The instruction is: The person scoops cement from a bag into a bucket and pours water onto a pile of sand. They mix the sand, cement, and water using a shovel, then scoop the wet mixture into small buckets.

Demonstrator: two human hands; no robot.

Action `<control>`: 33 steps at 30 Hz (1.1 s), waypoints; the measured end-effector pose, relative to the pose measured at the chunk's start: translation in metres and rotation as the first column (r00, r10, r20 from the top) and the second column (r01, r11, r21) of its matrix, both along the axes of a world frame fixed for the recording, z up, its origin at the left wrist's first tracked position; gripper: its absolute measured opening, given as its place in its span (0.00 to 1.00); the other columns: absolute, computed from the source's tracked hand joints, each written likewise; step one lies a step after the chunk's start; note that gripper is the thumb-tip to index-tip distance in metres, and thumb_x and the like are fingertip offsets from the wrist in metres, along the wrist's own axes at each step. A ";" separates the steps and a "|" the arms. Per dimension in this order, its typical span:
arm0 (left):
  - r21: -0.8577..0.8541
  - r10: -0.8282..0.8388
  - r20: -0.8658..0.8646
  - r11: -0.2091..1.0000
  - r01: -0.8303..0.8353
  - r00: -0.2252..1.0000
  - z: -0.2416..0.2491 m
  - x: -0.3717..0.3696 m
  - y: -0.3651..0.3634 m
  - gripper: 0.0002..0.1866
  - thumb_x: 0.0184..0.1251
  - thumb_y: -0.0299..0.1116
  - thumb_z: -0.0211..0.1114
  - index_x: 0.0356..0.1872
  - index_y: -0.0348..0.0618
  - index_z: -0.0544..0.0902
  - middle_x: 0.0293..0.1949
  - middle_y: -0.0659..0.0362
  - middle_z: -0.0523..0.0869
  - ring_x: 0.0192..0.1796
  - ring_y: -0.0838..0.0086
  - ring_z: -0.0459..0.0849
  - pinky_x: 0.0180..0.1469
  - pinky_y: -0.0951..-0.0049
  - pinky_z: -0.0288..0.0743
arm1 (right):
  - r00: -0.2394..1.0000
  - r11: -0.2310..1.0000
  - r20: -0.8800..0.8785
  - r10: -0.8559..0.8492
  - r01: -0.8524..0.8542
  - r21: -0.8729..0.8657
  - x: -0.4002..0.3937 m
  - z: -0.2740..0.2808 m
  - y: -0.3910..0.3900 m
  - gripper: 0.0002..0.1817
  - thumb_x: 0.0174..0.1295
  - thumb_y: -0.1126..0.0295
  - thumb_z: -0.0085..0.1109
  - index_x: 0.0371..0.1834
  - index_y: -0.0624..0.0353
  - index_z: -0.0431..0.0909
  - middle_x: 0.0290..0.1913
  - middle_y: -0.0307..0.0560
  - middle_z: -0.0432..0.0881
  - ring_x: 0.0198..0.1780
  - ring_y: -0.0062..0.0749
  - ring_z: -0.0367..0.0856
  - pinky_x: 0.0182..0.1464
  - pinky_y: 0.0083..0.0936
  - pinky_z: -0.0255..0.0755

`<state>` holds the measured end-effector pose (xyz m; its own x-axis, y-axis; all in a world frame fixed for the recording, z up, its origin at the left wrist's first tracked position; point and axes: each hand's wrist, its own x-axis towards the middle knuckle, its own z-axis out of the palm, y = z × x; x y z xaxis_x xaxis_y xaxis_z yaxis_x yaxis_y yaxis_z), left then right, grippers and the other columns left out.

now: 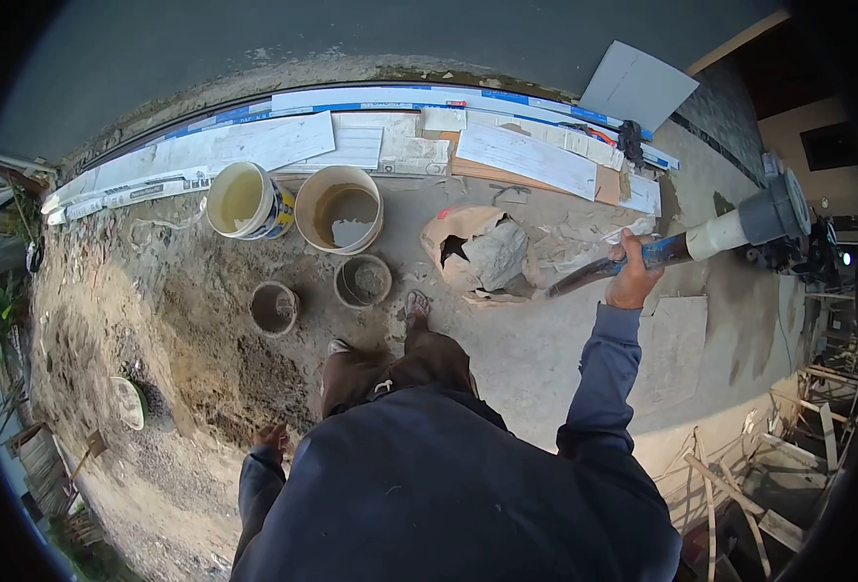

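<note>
My right hand (632, 274) is wrapped round a long dark pipe (669, 251) with a white and grey fitting at its far end. The pipe's lower end is beside a torn paper sack (480, 254) on the floor, which shows grey powder. My left hand (272, 439) hangs low by my left side, its fingers small and partly shaded, and what it holds, if anything, cannot be made out. Ahead of my feet stand two small buckets (362, 281) (275, 308), with a larger bucket of grey liquid (339, 210) and a white bucket of pale liquid (250, 201) behind them.
White boards and long strips (526, 158) lie along the wall. A grey panel (639, 85) leans at the back right. Dark sand (225, 364) covers the ground at left, with a green-rimmed bowl (128, 403). Wooden scaffolding (739, 490) stands at lower right.
</note>
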<state>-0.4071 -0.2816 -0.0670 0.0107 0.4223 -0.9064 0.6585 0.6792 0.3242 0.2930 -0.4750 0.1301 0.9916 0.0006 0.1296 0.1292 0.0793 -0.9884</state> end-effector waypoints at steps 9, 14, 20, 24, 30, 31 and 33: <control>0.123 0.397 -0.038 0.913 -0.390 0.917 -0.032 -0.051 -0.061 0.19 0.52 0.45 0.72 0.35 0.39 0.79 0.29 0.59 0.83 0.27 0.73 0.80 0.24 0.72 0.69 | 0.996 0.995 0.051 0.068 -0.071 0.065 -0.036 0.066 0.012 0.08 0.48 0.77 0.61 0.19 0.61 0.70 0.17 0.41 0.69 0.18 0.26 0.67 0.24 0.22 0.63; 0.123 0.599 0.106 0.784 -0.608 0.794 -0.052 -0.080 -0.127 0.15 0.54 0.38 0.72 0.30 0.38 0.78 0.22 0.60 0.80 0.21 0.77 0.76 0.22 0.75 0.67 | 0.982 0.985 0.105 0.157 -0.163 0.057 -0.079 0.103 0.025 0.07 0.51 0.76 0.60 0.22 0.62 0.71 0.18 0.39 0.66 0.19 0.23 0.64 0.26 0.21 0.63; 0.211 0.601 0.028 0.778 -0.592 0.799 -0.048 -0.126 -0.216 0.21 0.51 0.50 0.71 0.33 0.42 0.81 0.26 0.58 0.82 0.21 0.74 0.76 0.22 0.71 0.71 | 0.944 0.949 0.097 0.316 -0.316 -0.010 -0.149 0.127 0.044 0.07 0.56 0.72 0.62 0.25 0.61 0.74 0.20 0.35 0.62 0.22 0.21 0.61 0.29 0.20 0.60; 0.153 0.724 -0.054 0.686 -0.711 0.687 -0.031 -0.172 -0.298 0.21 0.50 0.50 0.71 0.34 0.41 0.82 0.25 0.57 0.83 0.23 0.73 0.77 0.26 0.71 0.72 | 0.882 0.893 0.142 0.450 -0.444 -0.076 -0.215 0.123 0.078 0.07 0.56 0.72 0.62 0.25 0.62 0.75 0.20 0.35 0.61 0.22 0.20 0.60 0.27 0.19 0.59; 0.158 0.848 -0.102 0.530 -0.833 0.520 -0.042 -0.230 -0.423 0.24 0.50 0.49 0.71 0.36 0.36 0.81 0.30 0.55 0.85 0.29 0.73 0.81 0.33 0.71 0.74 | 0.719 0.728 0.111 0.686 -0.680 -0.090 -0.354 0.085 0.139 0.08 0.54 0.73 0.63 0.26 0.60 0.73 0.20 0.36 0.65 0.21 0.20 0.63 0.26 0.18 0.60; 0.158 0.861 -0.094 0.508 -0.847 0.499 -0.043 -0.234 -0.439 0.24 0.50 0.49 0.71 0.36 0.36 0.81 0.30 0.55 0.85 0.29 0.73 0.81 0.33 0.71 0.74 | 0.685 0.690 0.083 0.724 -0.720 -0.074 -0.382 0.078 0.149 0.08 0.54 0.73 0.63 0.26 0.60 0.73 0.20 0.36 0.65 0.21 0.19 0.63 0.26 0.18 0.60; 0.218 0.918 -0.124 0.396 -0.892 0.377 -0.048 -0.241 -0.462 0.20 0.50 0.50 0.70 0.33 0.42 0.82 0.25 0.58 0.83 0.25 0.77 0.77 0.28 0.73 0.70 | 0.552 0.557 0.074 0.831 -0.826 -0.092 -0.432 0.059 0.170 0.07 0.55 0.73 0.61 0.27 0.60 0.72 0.20 0.36 0.65 0.21 0.19 0.63 0.26 0.18 0.61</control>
